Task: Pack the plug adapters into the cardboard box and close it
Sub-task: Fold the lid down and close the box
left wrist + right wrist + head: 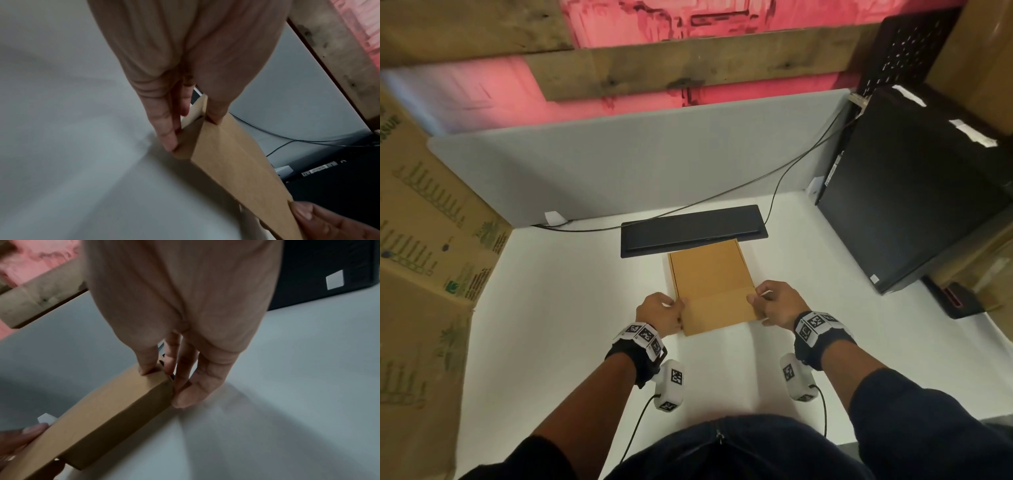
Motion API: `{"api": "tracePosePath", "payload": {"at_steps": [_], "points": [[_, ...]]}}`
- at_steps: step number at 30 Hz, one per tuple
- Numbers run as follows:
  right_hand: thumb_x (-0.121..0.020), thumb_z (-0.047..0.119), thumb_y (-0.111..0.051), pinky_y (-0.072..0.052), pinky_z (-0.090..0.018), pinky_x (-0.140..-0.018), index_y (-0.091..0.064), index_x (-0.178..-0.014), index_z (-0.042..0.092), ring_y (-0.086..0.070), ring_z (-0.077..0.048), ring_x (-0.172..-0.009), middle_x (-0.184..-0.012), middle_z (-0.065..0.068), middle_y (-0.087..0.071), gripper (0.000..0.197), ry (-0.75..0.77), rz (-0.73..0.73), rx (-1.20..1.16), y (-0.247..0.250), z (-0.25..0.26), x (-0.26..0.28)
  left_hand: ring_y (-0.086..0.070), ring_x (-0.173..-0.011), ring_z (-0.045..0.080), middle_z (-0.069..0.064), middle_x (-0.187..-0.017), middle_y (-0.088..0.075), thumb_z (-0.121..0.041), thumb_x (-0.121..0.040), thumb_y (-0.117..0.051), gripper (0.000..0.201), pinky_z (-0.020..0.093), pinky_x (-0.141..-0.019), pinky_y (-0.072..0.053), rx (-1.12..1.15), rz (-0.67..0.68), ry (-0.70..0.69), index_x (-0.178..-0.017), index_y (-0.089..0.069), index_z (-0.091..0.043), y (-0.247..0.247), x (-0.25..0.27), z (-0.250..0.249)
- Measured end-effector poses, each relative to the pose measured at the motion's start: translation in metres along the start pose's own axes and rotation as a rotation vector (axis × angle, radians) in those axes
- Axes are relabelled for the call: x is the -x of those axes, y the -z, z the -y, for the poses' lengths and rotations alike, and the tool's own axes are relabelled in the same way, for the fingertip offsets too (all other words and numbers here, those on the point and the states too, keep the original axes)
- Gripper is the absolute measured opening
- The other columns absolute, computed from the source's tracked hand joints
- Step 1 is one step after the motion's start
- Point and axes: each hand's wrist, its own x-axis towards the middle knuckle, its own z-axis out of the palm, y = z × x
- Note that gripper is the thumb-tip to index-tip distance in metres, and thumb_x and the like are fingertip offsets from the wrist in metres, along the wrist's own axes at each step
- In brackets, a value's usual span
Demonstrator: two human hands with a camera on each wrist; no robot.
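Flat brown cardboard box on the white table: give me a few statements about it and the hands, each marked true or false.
1. The flat brown cardboard box lies on the white table. True.
2. Only the left hand touches the box. False: the right hand holds its other end too.
3. Plug adapters lie loose on the table. False: none are visible.
4. The box's far edge reaches the black rectangular panel. True.
5. The box's lid stands upright. False: it is folded down.

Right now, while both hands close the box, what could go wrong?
The front flap of the flat brown cardboard box may buckle: the left hand and right hand pinch only its two near corners. In the left wrist view a gap still shows at the corner, so the flap may not be seated and could spring open.
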Motion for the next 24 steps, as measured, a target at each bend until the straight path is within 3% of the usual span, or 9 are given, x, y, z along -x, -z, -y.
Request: {"api": "tracePosePath", "payload": {"at_steps": [3, 7, 12, 15, 18, 22, 24], "points": [[-0.091, 0.029, -0.07, -0.064, -0.04, -0.068, -0.061, -0.096, 0.009, -0.071, -0.028, -0.09, -0.105, -0.012, -0.073, 0.023, 0.004, -0.009, 0.027, -0.003, -0.002, -0.004, -0.074, -0.09, 0.035, 0.016, -0.092, -0.075, -0.041, -0.085, -0.075, 0.037, 0.053, -0.075, -0.063, 0.039, 0.092, 0.087, -0.079, -0.063, -0.006, -0.001, 0.001, 0.0], [-0.085, 0.039, -0.072, -0.063, -0.046, -0.074, -0.064, -0.087, 0.018, -0.073, -0.027, -0.08, -0.091, -0.006, -0.075, 0.023, -0.001, -0.044, 0.122, -0.006, -0.005, -0.007, -0.072, -0.096, 0.04, 0.02, -0.099, -0.072, -0.036, -0.091, -0.07, 0.038, 0.056, -0.078, -0.062, 0.162, 0.151, 0.169, -0.08, -0.061, 0.0, -0.004, 0.003, -0.002], [-0.076, 0.044, -0.079, -0.06, -0.046, -0.081, -0.064, -0.086, 0.019, -0.069, -0.031, -0.093, -0.096, -0.008, -0.072, 0.031, -0.093, -0.027, 0.015, -0.009, -0.011, -0.009, -0.072, -0.091, 0.038, 0.019, -0.096, -0.072, -0.029, -0.093, -0.069, 0.034, 0.054, -0.084, -0.06, 0.251, 0.145, 0.178, -0.075, -0.055, -0.004, -0.007, 0.001, 0.0], [-0.081, 0.029, -0.08, -0.062, -0.041, -0.072, -0.056, -0.086, 0.015, -0.07, -0.03, -0.091, -0.102, -0.011, -0.069, 0.029, -0.148, -0.032, -0.128, -0.012, -0.006, -0.004, -0.072, -0.089, 0.038, 0.017, -0.092, -0.072, -0.024, -0.093, -0.07, 0.034, 0.054, -0.088, -0.058, 0.321, 0.132, 0.169, -0.07, -0.053, -0.005, -0.009, -0.002, 0.002], [-0.086, 0.008, -0.076, -0.062, -0.044, -0.076, -0.049, -0.085, 0.013, -0.067, -0.032, -0.084, -0.1, -0.016, -0.067, 0.028, -0.199, 0.003, -0.296, -0.014, -0.003, -0.001, -0.073, -0.093, 0.039, 0.021, -0.095, -0.073, -0.021, -0.092, -0.071, 0.032, 0.055, -0.088, -0.059, 0.318, 0.095, 0.14, -0.07, -0.057, -0.002, -0.008, -0.007, 0.006], [-0.082, -0.006, -0.074, -0.043, -0.034, -0.055, -0.047, -0.074, 0.011, -0.05, -0.026, -0.066, -0.082, -0.016, -0.058, 0.033, -0.233, -0.013, -0.347, -0.012, -0.007, -0.001, -0.073, -0.094, 0.041, 0.025, -0.107, -0.073, -0.021, -0.087, -0.076, 0.021, 0.054, -0.086, -0.06, 0.261, 0.057, 0.085, -0.089, -0.064, -0.003, -0.006, -0.016, 0.012], [-0.084, -0.007, -0.072, -0.046, -0.031, -0.056, -0.049, -0.074, 0.01, -0.053, -0.025, -0.066, -0.082, -0.015, -0.058, 0.031, -0.229, -0.049, -0.353, -0.012, -0.006, -0.001, -0.074, -0.093, 0.041, 0.025, -0.107, -0.073, -0.022, -0.086, -0.077, 0.022, 0.055, -0.085, -0.06, 0.234, 0.057, 0.063, -0.096, -0.064, -0.007, -0.006, -0.021, 0.014]]}}
